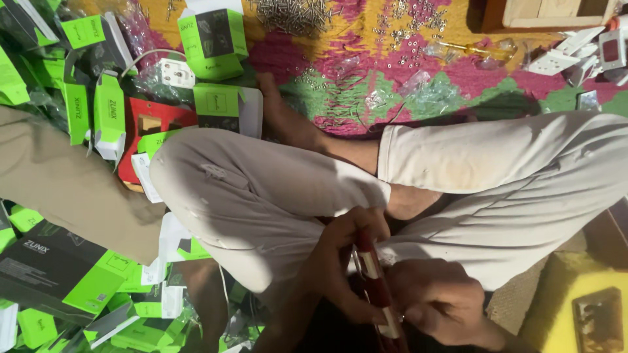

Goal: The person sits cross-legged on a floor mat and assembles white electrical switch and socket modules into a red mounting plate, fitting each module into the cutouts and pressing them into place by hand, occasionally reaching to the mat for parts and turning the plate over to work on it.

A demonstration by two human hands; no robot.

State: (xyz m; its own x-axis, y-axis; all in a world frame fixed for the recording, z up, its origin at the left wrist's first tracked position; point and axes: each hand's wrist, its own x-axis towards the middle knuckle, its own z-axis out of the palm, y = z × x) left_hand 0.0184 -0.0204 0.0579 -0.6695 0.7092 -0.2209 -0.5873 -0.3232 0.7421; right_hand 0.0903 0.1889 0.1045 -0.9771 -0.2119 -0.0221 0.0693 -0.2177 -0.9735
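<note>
- L hand (340, 261): we see fingers curled round a red-and-white plate (376, 287), held edge-on over the lap.
- R hand (435, 301): pinches plate's lower end.
- Green boxes (85, 274) at left; screws (294, 14) on mat.

A narrow red-and-white flat plastic plate (376, 287) stands edge-on, tilted slightly. It sits low above the light-trousered lap (275, 196), between both hands. Its lower end is partly hidden.

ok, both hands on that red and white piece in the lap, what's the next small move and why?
Probably steady it before anything else. The left hand wraps the upper end of the red and white piece and the right hand pinches its lower end, with the piece tilted over the crossed legs. The screws lie far off on the patterned cloth, so no fastener is at hand.
</note>
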